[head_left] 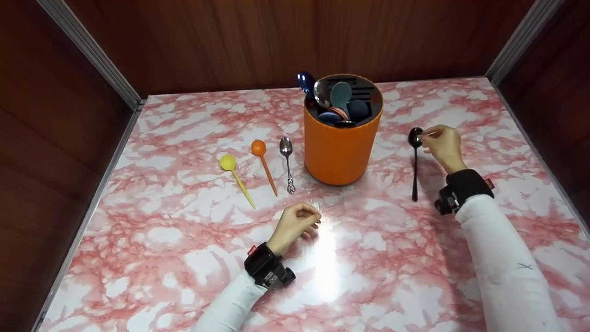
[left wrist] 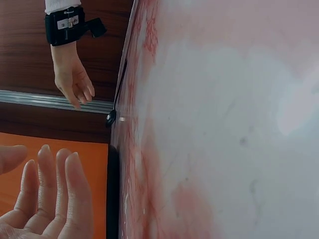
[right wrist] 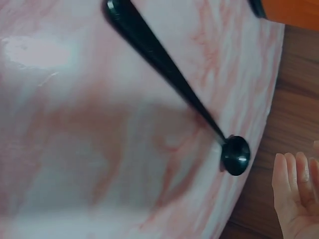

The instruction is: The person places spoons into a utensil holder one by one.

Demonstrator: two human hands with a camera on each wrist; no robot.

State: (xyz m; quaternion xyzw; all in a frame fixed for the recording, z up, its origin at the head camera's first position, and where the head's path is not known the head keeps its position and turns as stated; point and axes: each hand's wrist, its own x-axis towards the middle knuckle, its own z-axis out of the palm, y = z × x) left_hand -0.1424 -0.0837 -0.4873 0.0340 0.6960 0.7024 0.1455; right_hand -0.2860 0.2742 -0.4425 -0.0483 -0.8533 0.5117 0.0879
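My right hand [head_left: 443, 145] hovers by the bowl of a long black spoon [head_left: 415, 144], overlapping it in the head view. From the right wrist view, that hand [right wrist: 295, 196] shows relaxed fingers, apart from the spoon [right wrist: 235, 155], which lies on the marbled table. Loosely bent and holding nothing, my left hand [head_left: 295, 225] is over the table in front of an orange utensil holder [head_left: 340, 154]. To the holder's left lie a silver spoon [head_left: 286, 146] with an ornate handle, an orange spoon [head_left: 259, 147] and a yellow spoon [head_left: 227, 162].
Several utensils stand in the holder, among them a shiny blue spoon [head_left: 305, 82], a silver spoon [head_left: 321, 94] and a grey-green one [head_left: 341, 94]. Dark wooden panels [head_left: 295, 41] with metal corner strips wall the table [head_left: 175, 272] at the back and both sides.
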